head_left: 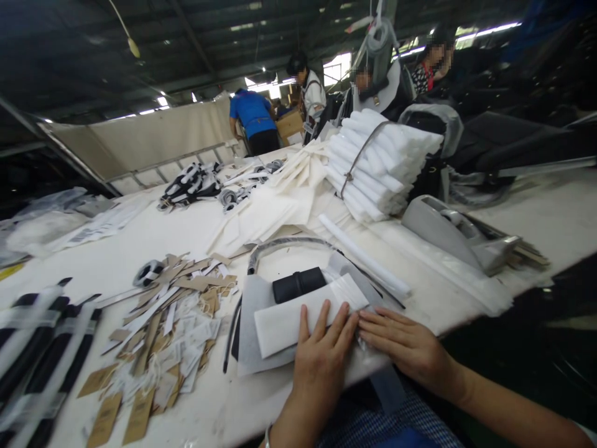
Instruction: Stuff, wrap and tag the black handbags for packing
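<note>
A white foam sheet lies across a handbag wrapped in pale tissue at the front of the table. My left hand rests on the foam's lower edge with its fingers spread. Beside it my right hand lies flat, fingers stretched out, on the clear plastic at the foam's right end. Just behind the foam sits a black rolled piece. The bag's wrapped handle arches toward the back. What lies under my palms is hidden.
Paper tags with strings are heaped at left, near a tape roll. Black wrapped straps lie farther left. A tied bundle of white foam rolls and a grey tape dispenser stand at right. Several people are behind the table.
</note>
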The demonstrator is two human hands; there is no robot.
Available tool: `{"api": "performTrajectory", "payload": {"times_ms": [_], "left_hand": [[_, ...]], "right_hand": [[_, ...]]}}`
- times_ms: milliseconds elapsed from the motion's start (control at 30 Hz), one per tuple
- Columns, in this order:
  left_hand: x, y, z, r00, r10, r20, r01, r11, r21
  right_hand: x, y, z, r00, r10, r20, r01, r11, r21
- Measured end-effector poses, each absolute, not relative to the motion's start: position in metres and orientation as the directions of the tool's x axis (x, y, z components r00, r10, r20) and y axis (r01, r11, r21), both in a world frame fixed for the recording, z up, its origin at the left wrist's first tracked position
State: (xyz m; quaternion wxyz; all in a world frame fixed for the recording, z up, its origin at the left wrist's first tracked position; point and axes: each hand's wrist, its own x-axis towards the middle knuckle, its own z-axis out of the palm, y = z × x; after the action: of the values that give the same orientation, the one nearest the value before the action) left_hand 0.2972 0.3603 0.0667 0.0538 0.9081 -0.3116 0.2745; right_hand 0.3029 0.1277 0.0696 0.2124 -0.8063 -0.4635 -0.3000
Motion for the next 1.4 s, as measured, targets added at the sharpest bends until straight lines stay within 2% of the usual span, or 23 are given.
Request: {"api": "performTrajectory", "payload": {"times_ms": [133, 233, 400, 533, 633, 800, 933, 1033, 1133, 1233, 1400], "left_hand": [[0.3, 0.36, 0.063, 0.629, -0.528, 0.571, -0.58, -0.808, -0.108], [0.301, 0.359, 0.063, 0.616, -0.523, 0.589, -0.571, -0.812, -0.124], [0.301, 0.36, 0.062, 0.617, -0.521, 0.59, -0.577, -0.809, -0.111], [0.299, 0.36, 0.062, 0.625, -0.523, 0.579, -0.593, -0.801, -0.082], [0.297, 0.361, 0.063, 0.644, -0.514, 0.567, -0.601, -0.798, -0.042], [0.296, 0.361, 0.065, 0.688, -0.51, 0.516, -0.608, -0.794, 0.025], [0.293, 0.361, 0.077, 0.741, -0.496, 0.453, -0.6, -0.792, 0.113], [0.29, 0.356, 0.089, 0.796, -0.451, 0.403, -0.565, -0.792, 0.229], [0.291, 0.346, 0.094, 0.827, -0.36, 0.431, -0.51, -0.804, 0.306], [0.294, 0.337, 0.087, 0.784, -0.305, 0.54, -0.501, -0.825, 0.262], [0.298, 0.336, 0.072, 0.677, -0.367, 0.638, -0.538, -0.838, 0.089]], "right_hand": [[0.317, 0.128, 0.108, 0.428, 0.623, 0.655, 0.883, -0.442, -0.157], [0.351, 0.143, 0.132, 0.472, 0.616, 0.631, 0.845, -0.519, -0.127], [0.401, 0.171, 0.114, 0.587, 0.723, 0.364, 0.799, -0.591, -0.115], [0.406, 0.164, 0.093, 0.657, 0.711, 0.251, 0.753, -0.604, -0.261], [0.397, 0.149, 0.099, 0.639, 0.74, 0.211, 0.751, -0.539, -0.382], [0.375, 0.127, 0.109, 0.586, 0.78, 0.218, 0.779, -0.469, -0.416], [0.366, 0.12, 0.092, 0.552, 0.783, 0.285, 0.817, -0.441, -0.373], [0.366, 0.119, 0.079, 0.526, 0.78, 0.338, 0.842, -0.422, -0.336], [0.365, 0.12, 0.074, 0.521, 0.773, 0.362, 0.851, -0.435, -0.295], [0.361, 0.122, 0.072, 0.531, 0.757, 0.381, 0.847, -0.466, -0.255], [0.357, 0.127, 0.073, 0.55, 0.725, 0.413, 0.834, -0.499, -0.235]]}}
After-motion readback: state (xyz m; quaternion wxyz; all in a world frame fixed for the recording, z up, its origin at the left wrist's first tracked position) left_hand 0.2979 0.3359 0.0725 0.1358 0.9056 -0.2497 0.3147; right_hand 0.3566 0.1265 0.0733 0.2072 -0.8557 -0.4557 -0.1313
